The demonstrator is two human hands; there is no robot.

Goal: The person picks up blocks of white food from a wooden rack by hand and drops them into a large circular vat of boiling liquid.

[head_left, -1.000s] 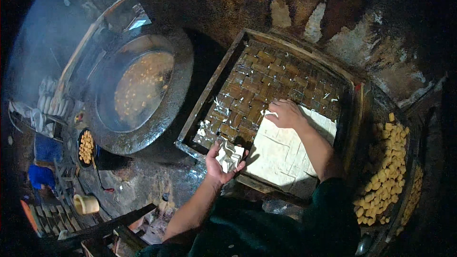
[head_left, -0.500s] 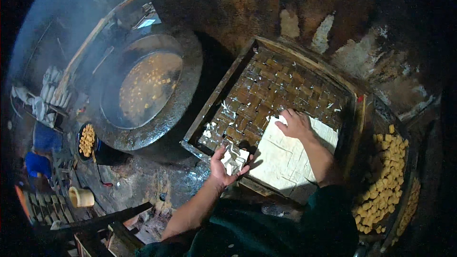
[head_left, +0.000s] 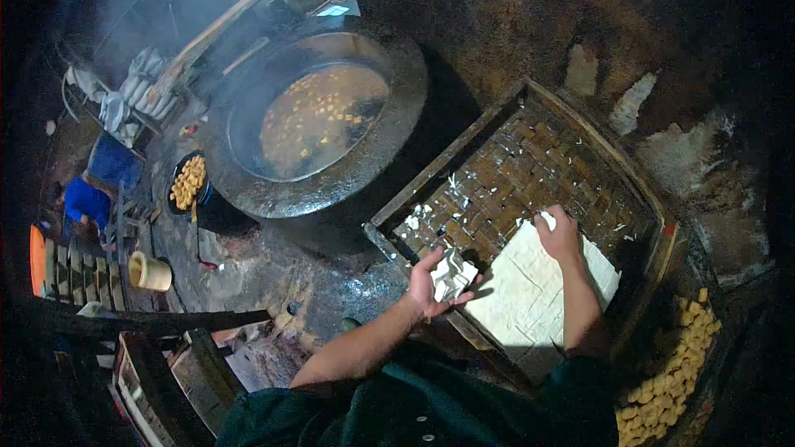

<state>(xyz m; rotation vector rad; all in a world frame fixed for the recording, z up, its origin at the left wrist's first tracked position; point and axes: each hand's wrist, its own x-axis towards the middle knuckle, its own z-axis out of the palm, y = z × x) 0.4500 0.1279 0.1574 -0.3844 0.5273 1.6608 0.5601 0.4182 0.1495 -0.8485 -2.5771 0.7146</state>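
— What's left of the hands?
— A wok (head_left: 319,120) of frying cubes, well up-left of the left hand (head_left: 432,281).
— That hand?
— Cupped, palm up, around white tofu pieces (head_left: 453,273).
— And the right hand (head_left: 557,236)?
— Fingers pressed on the tofu slab (head_left: 538,294) at its far edge, not visibly gripping. The slab lies in the tray (head_left: 530,182), pale, scored, running toward the body.

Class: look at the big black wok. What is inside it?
The big black wok holds murky liquid with small yellow-brown cubes floating in it, under drifting steam. The cloudy liquid hides the wok's bottom and anything sunk below the surface.
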